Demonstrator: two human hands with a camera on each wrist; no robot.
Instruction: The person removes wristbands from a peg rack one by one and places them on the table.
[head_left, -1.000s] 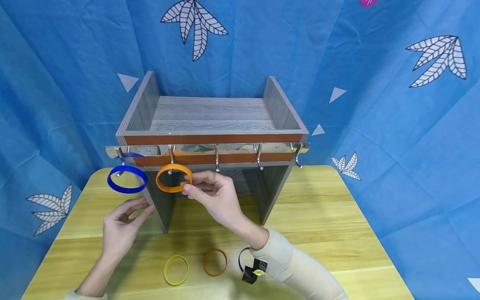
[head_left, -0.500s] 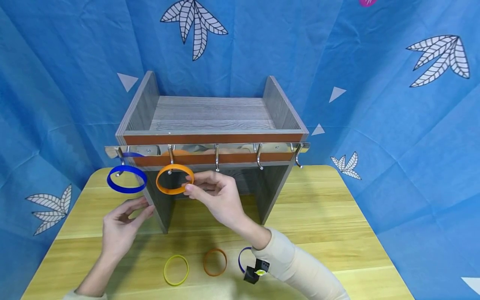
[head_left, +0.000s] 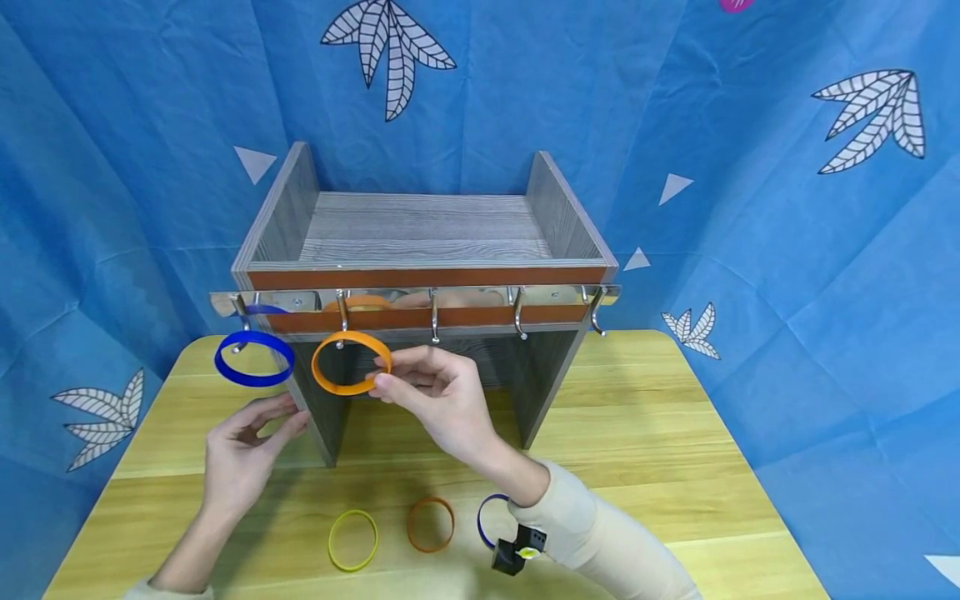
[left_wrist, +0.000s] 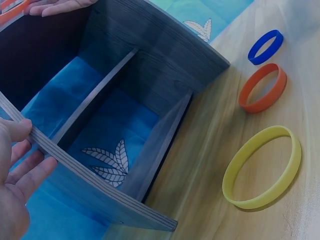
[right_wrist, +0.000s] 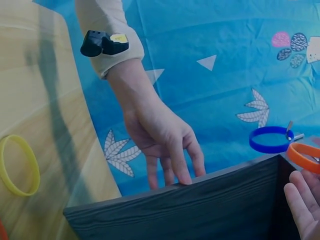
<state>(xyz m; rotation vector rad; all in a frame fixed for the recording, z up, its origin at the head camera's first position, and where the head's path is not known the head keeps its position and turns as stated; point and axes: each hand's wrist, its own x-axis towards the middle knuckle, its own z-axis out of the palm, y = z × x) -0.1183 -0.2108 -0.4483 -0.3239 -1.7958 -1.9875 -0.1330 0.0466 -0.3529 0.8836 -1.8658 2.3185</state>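
Observation:
My right hand pinches the right side of an orange silicone wristband between thumb and fingers. The band is held level at the second hook from the left, whose tip shows within the ring in the head view. A dark blue wristband hangs from the leftmost hook. Lower down, my left hand grips the front edge of the grey wooden shelf's left side panel, thumb on its inner face and fingers on the outer, as the left wrist view shows.
A metal hook rail runs across the shelf front, its three hooks to the right bare. On the table lie a yellow wristband, an orange one and a blue one, partly behind the right wrist camera. Blue cloth surrounds the table.
My right hand has shifted slightly right and down, and the orange wristband's right side has come along with it. The left hand and the hung blue wristband stay put.

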